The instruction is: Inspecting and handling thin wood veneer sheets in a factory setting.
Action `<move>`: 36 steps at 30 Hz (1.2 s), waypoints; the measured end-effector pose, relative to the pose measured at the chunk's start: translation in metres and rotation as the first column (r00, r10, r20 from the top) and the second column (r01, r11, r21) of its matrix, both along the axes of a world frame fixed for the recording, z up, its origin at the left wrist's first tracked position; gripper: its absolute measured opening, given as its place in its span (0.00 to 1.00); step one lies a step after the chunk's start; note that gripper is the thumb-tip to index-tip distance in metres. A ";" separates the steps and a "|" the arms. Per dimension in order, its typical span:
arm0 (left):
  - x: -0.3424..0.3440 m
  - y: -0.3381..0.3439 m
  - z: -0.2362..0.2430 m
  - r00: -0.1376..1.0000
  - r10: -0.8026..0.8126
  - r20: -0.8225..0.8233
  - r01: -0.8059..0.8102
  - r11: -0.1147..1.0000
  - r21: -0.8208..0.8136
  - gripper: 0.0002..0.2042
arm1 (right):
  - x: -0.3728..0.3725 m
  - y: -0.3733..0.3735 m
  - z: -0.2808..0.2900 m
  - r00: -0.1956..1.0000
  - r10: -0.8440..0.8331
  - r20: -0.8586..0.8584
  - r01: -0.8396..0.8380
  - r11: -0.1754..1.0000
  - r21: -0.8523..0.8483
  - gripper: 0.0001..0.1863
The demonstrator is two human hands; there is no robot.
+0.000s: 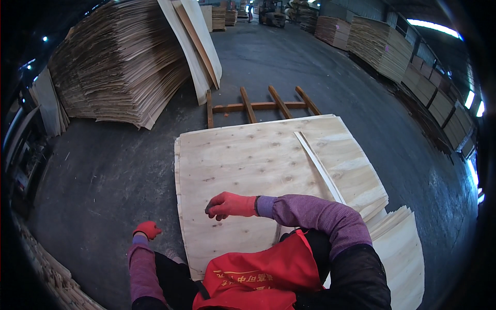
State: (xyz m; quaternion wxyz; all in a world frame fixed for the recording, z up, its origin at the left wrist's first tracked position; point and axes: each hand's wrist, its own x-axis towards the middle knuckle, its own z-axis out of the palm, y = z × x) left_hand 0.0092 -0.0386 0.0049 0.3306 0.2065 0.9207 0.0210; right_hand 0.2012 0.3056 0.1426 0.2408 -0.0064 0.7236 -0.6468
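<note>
My right hand (231, 205), in a red glove, reaches across a pale veneer sheet (248, 160) with knots and patches. Its fingers are closed, and a small dark thing (208, 207) shows at their tips, too small to name. Down at my left side, beyond the sheet's left edge, my left hand (148, 230) in a matching glove is curled closed, and nothing shows in it. The sheet tops a low stack with uneven edges. A narrow white strip of veneer (318, 164) lies slanted across its right part.
Behind the stack, a wooden pallet frame (263, 106) lies on the dark floor. A tall veneer pile (119, 67) with leaning boards (199, 51) rises at far left. More sheets (400, 253) lie at near right. A forklift (272, 15) and wrapped stacks (380, 46) stand farther off.
</note>
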 end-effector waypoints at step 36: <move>0.000 0.002 0.002 1.000 0.009 0.020 -0.009 1.000 -0.024 0.15 | 0.001 0.000 -0.002 1.000 -0.017 -0.011 0.017 1.000 -0.013 0.14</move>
